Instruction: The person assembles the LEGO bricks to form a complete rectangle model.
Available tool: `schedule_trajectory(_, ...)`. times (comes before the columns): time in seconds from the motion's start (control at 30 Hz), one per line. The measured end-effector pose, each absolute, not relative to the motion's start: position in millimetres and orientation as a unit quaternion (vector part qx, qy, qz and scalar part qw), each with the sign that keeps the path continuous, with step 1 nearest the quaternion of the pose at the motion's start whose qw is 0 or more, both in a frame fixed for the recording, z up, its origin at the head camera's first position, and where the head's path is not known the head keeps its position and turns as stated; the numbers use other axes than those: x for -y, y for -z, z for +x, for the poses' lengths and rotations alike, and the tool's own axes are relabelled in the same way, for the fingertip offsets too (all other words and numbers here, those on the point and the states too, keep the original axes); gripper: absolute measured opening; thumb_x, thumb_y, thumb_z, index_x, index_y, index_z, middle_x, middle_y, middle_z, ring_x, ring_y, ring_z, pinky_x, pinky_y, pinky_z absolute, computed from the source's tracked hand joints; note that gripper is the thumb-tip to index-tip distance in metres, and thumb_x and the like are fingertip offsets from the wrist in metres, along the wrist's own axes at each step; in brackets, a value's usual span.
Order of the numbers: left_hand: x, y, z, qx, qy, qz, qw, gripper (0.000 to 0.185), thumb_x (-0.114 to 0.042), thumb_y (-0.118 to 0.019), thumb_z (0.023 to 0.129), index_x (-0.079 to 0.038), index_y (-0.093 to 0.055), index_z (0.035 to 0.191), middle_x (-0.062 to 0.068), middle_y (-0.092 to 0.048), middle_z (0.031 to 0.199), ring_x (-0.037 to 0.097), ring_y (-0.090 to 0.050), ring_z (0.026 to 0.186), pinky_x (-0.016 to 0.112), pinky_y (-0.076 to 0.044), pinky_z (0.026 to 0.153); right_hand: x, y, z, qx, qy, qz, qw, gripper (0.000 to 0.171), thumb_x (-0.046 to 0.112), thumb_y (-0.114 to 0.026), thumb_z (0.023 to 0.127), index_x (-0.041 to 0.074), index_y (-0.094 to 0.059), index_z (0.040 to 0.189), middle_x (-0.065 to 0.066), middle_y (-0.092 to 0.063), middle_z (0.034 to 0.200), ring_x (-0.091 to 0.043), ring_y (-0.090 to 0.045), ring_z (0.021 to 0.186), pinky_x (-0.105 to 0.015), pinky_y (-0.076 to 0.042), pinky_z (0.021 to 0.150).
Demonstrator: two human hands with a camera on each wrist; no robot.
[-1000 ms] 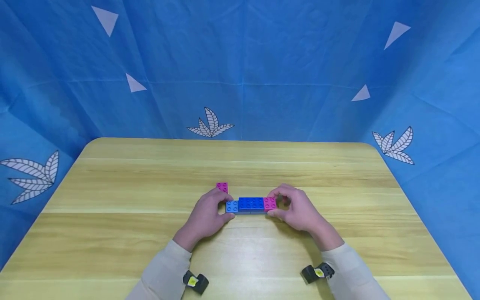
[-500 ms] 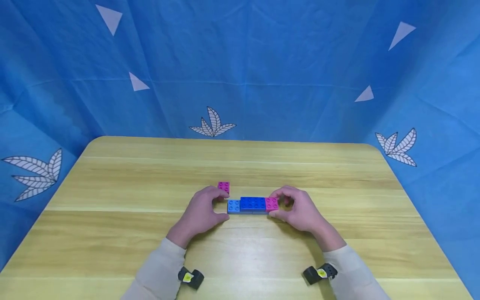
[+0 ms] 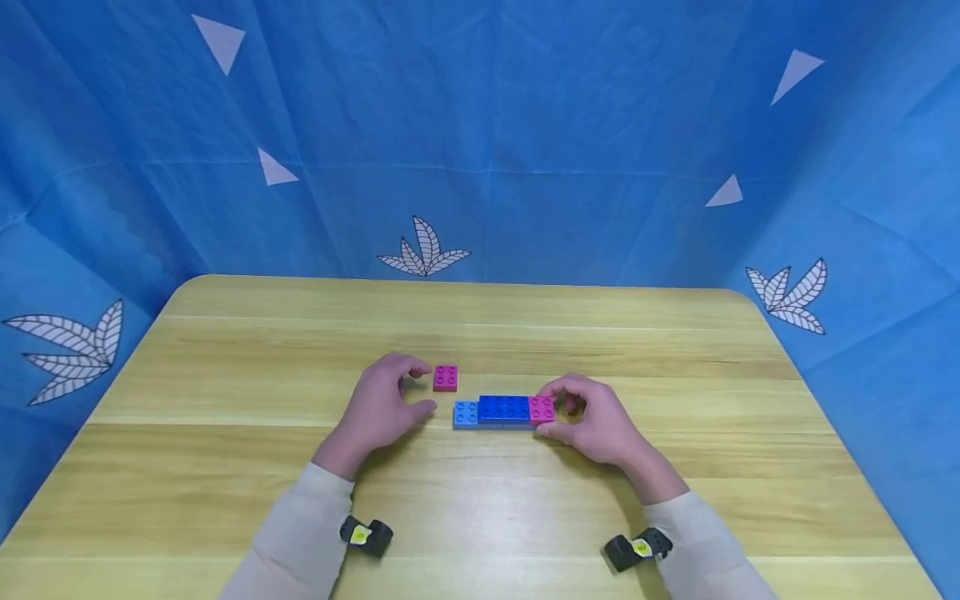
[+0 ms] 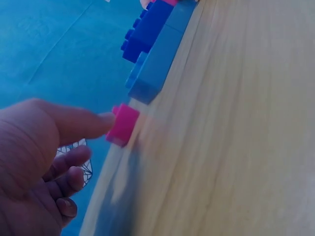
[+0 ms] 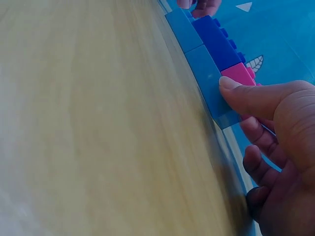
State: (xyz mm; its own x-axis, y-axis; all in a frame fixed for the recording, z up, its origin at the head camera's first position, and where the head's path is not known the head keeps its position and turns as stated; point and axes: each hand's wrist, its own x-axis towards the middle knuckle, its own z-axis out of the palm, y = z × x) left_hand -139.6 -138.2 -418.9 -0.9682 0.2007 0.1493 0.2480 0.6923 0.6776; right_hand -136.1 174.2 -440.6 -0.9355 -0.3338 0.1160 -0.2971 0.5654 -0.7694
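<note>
A low stack of toy building bricks lies mid-table. Two light blue bricks [image 3: 466, 413] form its bottom row, end to end. On top sit a dark blue brick [image 3: 504, 408] and, at the right end, a pink brick [image 3: 541, 408]; the studs at the left end are bare. My right hand [image 3: 597, 421] pinches that right end between thumb and fingers, the thumb [image 5: 241, 93] on the light blue side. A separate small pink brick [image 3: 446, 378] stands behind the stack. Just left of it is my left hand [image 3: 378, 408], thumb and fingers apart, holding nothing.
The wooden table [image 3: 247, 433] carries the bricks. A blue cloth [image 3: 480, 108] with white triangles and leaf shapes hangs behind and beside it. Each sleeve has a black wrist strap [image 3: 367, 536] with a small camera.
My left hand has let go of the stack's left end and moved left and away, beside the loose pink brick. The right hand keeps its hold on the right end.
</note>
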Motion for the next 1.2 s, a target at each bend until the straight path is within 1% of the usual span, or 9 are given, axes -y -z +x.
schedule_trajectory(0.27,141.7,426.9,-151.1,0.916,0.383,-0.117,0.027,0.046,-0.017,-0.083,0.071,-0.008,-0.064,0.111,0.005,-0.059,0.102,0.024,-0.051,0.083,0.033,-0.044,0.072,-174.6,443.5,-136.6,-0.887,0.425,-0.179,0.017,0.037,0.024,-0.087,0.065,0.028,-0.066,0.095,0.006,-0.057,0.08,-0.018,-0.049,0.073,-0.03,-0.041,0.063)
schedule_trajectory(0.47,139.1,430.2,-157.8,0.919,0.376,-0.12,0.014,0.046,-0.017,-0.082,0.072,-0.008,-0.063,0.113,0.004,-0.058,0.106,0.022,-0.052,0.09,0.034,-0.045,0.079,-173.9,442.5,-135.2,-0.886,0.428,-0.175,0.02,0.036,0.023,-0.087,0.066,0.028,-0.066,0.095,0.003,-0.058,0.081,-0.019,-0.049,0.073,-0.031,-0.041,0.063)
schedule_trajectory(0.7,133.1,432.6,-163.4,0.923,0.367,-0.112,-0.003,0.048,-0.016,-0.083,0.072,-0.01,-0.062,0.114,0.002,-0.058,0.109,0.02,-0.053,0.1,0.036,-0.045,0.088,-173.0,440.3,-134.7,-0.887,0.428,-0.171,0.024,0.036,0.023,-0.086,0.067,0.027,-0.066,0.096,0.004,-0.058,0.082,-0.02,-0.05,0.075,-0.032,-0.041,0.064)
schedule_trajectory(0.83,130.9,433.7,-165.1,0.926,0.361,-0.112,-0.01,0.046,-0.015,-0.082,0.073,-0.01,-0.062,0.114,0.002,-0.058,0.109,0.02,-0.053,0.103,0.037,-0.043,0.091,-173.1,440.5,-135.7,-0.887,0.428,-0.172,0.027,0.036,0.023,-0.086,0.067,0.027,-0.065,0.096,0.001,-0.058,0.082,-0.02,-0.049,0.075,-0.032,-0.04,0.064)
schedule_trajectory(1.0,128.7,434.9,-166.5,0.927,0.358,-0.116,-0.013,0.041,-0.014,-0.08,0.075,-0.009,-0.063,0.112,0.002,-0.059,0.105,0.02,-0.054,0.1,0.037,-0.043,0.092,-173.4,441.9,-136.5,-0.884,0.433,-0.176,0.023,0.036,0.022,-0.087,0.067,0.028,-0.066,0.096,-0.003,-0.057,0.08,-0.02,-0.048,0.073,-0.032,-0.04,0.063)
schedule_trajectory(1.2,126.4,435.2,-167.9,0.927,0.358,-0.115,-0.012,0.035,-0.015,-0.079,0.077,-0.01,-0.063,0.108,0.001,-0.059,0.102,0.02,-0.053,0.097,0.036,-0.044,0.091,-174.3,442.1,-136.4,-0.881,0.438,-0.176,0.02,0.036,0.021,-0.087,0.066,0.028,-0.065,0.094,-0.005,-0.056,0.078,-0.02,-0.048,0.072,-0.032,-0.039,0.061)
